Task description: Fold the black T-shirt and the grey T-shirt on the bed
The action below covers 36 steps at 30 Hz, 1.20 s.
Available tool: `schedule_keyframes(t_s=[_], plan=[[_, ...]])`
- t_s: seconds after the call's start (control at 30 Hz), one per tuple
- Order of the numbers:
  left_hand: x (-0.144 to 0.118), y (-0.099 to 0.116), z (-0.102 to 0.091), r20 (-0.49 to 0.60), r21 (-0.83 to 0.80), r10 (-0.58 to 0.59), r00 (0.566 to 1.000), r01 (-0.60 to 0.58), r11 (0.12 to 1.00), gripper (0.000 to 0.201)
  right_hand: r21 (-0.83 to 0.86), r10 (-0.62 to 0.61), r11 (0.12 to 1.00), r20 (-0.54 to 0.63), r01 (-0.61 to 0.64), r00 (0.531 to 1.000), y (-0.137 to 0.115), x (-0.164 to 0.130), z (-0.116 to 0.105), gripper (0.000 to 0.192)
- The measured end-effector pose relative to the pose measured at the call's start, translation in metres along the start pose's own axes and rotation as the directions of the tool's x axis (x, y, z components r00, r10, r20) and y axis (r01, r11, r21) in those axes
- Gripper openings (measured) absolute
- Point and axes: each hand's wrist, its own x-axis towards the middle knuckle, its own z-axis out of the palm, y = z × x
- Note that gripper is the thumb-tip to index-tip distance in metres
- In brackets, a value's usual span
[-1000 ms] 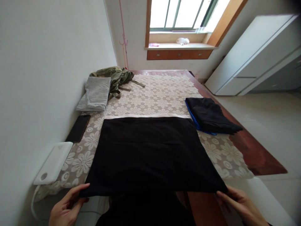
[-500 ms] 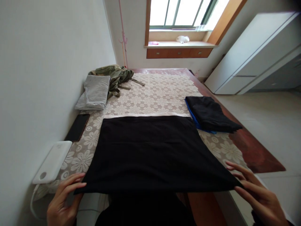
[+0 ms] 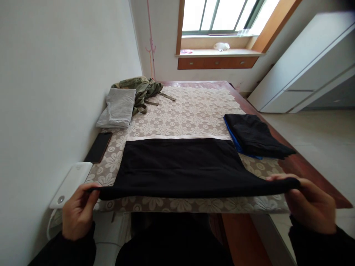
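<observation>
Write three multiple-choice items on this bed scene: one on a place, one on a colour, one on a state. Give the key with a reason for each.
1. Where does the phone lie?
A. by the wall, between the white device and the grey folded cloth
B. on the windowsill
C. on the folded dark pile

2. What colour is the cloth held by both hands?
A. black
B. white
C. green

3. How is the near edge of that cloth?
A. flat on the bed
B. lifted off the bed cover, pinched at both corners
C. tucked under the mattress

Key: 1 A, it sits along the wall side. 2 A, plainly black. 3 B, the left hand and right hand grip its corners above the flowered cover.
</observation>
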Motion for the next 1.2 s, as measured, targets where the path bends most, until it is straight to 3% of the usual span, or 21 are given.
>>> schedule_keyframes(t_s=[0.13,0.2,0.27,0.33,0.43,0.57,0.63,0.73,0.83,0.9,0.97,1.0,1.07,1.2], plan=[[0.074,0.028,0.005,0.118,0.090,0.038,0.992,-0.049,0.995,0.042,-0.105,-0.076,0.992,-0.008,0.075,0.997,-0.021,0.065,0.013,0.035],[0.114,0.040,0.018,0.190,0.070,0.068,0.979,-0.083,0.994,0.048,-0.184,-0.098,0.977,0.049,0.105,0.994,-0.038,0.103,0.026,0.032],[0.148,0.046,0.037,0.261,0.188,0.079,0.962,-0.131,0.973,0.052,-0.290,-0.098,0.947,0.146,0.137,0.984,-0.049,0.135,0.044,0.031],[0.172,0.048,0.059,0.328,0.360,0.051,0.943,-0.175,0.916,0.048,-0.436,-0.071,0.886,0.209,0.158,0.975,-0.051,0.158,0.065,0.026],[0.188,0.044,0.089,0.342,0.529,-0.023,0.940,-0.172,0.831,0.034,-0.599,-0.065,0.775,0.242,0.202,0.968,-0.037,0.174,0.094,0.022],[0.191,0.035,0.106,0.322,0.642,-0.059,0.945,-0.172,0.747,0.032,-0.671,-0.077,0.703,0.255,0.234,0.964,-0.018,0.177,0.111,0.023],[0.187,0.035,0.103,0.324,0.638,0.011,0.946,-0.227,0.736,0.032,-0.681,-0.110,0.691,0.232,0.242,0.967,-0.019,0.173,0.108,0.029],[0.169,0.049,0.097,0.333,0.598,0.200,0.921,-0.371,0.710,0.036,-0.670,-0.263,0.668,0.195,0.324,0.945,-0.043,0.155,0.105,0.044],[0.138,0.076,0.110,0.427,0.477,0.385,0.818,-0.566,0.672,0.039,-0.535,-0.388,0.659,0.360,0.528,0.849,-0.080,0.121,0.128,0.041],[0.117,0.091,0.131,0.500,0.376,0.467,0.729,-0.668,0.642,0.042,-0.425,-0.413,0.629,0.527,0.651,0.743,-0.097,0.097,0.159,0.042],[0.102,0.095,0.157,0.547,0.334,0.479,0.687,-0.703,0.627,0.048,-0.418,-0.374,0.586,0.620,0.694,0.690,-0.098,0.081,0.190,0.048],[0.098,0.092,0.168,0.564,0.337,0.461,0.685,-0.701,0.629,0.051,-0.448,-0.335,0.570,0.639,0.689,0.693,-0.092,0.076,0.202,0.051],[0.096,0.078,0.181,0.594,0.360,0.412,0.690,-0.687,0.631,0.058,-0.547,-0.247,0.546,0.619,0.635,0.746,-0.070,0.074,0.211,0.057],[0.106,0.045,0.171,0.639,0.388,0.368,0.675,-0.696,0.604,0.069,-0.717,-0.127,0.507,0.487,0.479,0.864,-0.019,0.087,0.182,0.062]])
